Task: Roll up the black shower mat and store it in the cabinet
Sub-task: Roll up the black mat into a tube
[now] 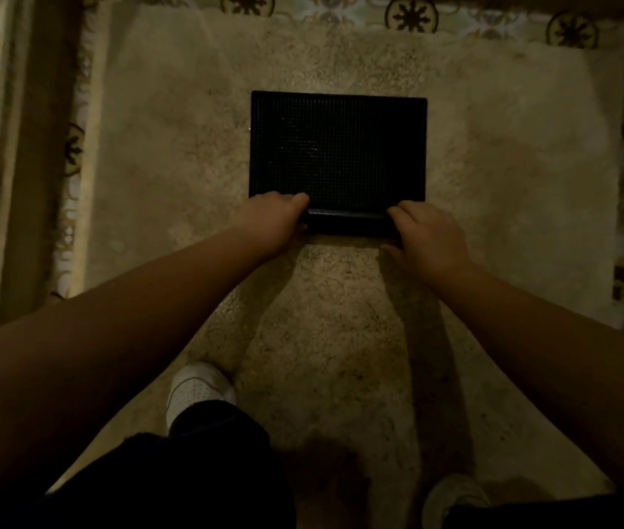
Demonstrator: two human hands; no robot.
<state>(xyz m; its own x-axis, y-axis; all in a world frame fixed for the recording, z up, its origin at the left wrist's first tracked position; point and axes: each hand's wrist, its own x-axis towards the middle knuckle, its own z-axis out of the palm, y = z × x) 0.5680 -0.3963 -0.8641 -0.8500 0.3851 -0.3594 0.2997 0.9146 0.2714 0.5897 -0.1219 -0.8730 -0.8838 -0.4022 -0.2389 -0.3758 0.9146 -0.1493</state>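
Note:
The black shower mat (337,147) lies on a shaggy beige rug in the middle of the view. Its near edge is curled into a short roll, while the far part lies flat. My left hand (272,219) grips the left end of that roll, fingers over the top. My right hand (426,234) grips the right end the same way. No cabinet is in view.
The beige rug (493,166) covers most of the floor over patterned tiles (413,11) at the far edge. A raised threshold or frame (35,147) runs along the left. My two feet in white shoes (197,389) stand on the rug's near part.

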